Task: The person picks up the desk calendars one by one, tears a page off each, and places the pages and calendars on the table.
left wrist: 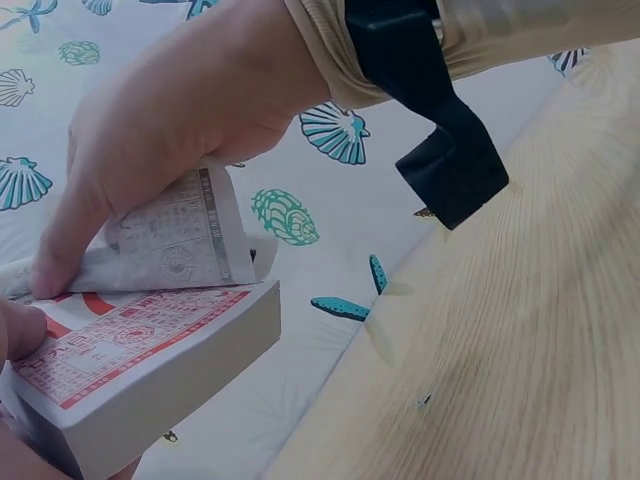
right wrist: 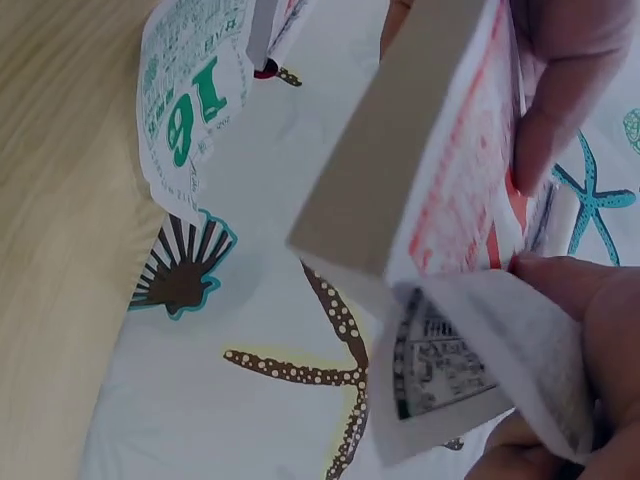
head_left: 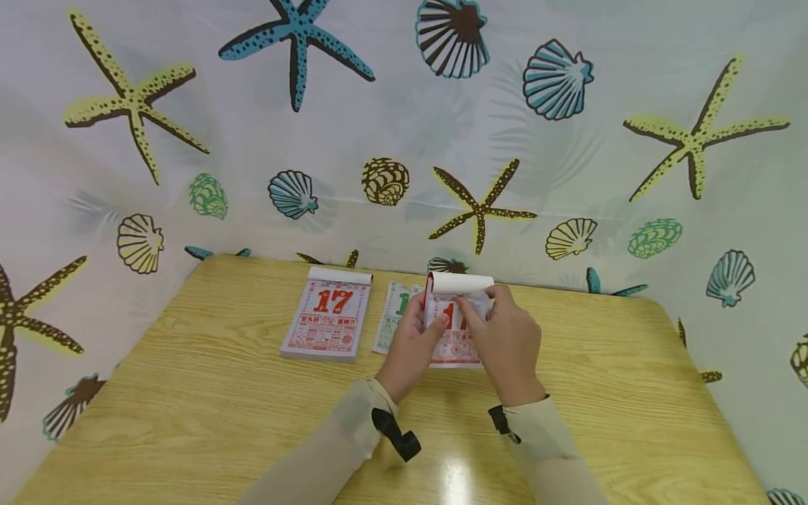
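Note:
A thick tear-off calendar with a red 17 is held up in my left hand, its thumb on the front and fingers behind. My right hand pinches a thin calendar page at the pad's upper part. That page is lifted and folded over, showing faint print, as the right wrist view also shows. I cannot tell how much of it is still attached. The calendar's white top flap is curled back above both hands. Red print of the sheet below is visible under the lifted page.
Another red 17 calendar lies on the wooden table to the left. Loose pages with green numbers, one reading 16, lie partly behind my left hand. A shell-and-starfish cloth hangs behind and beside the table.

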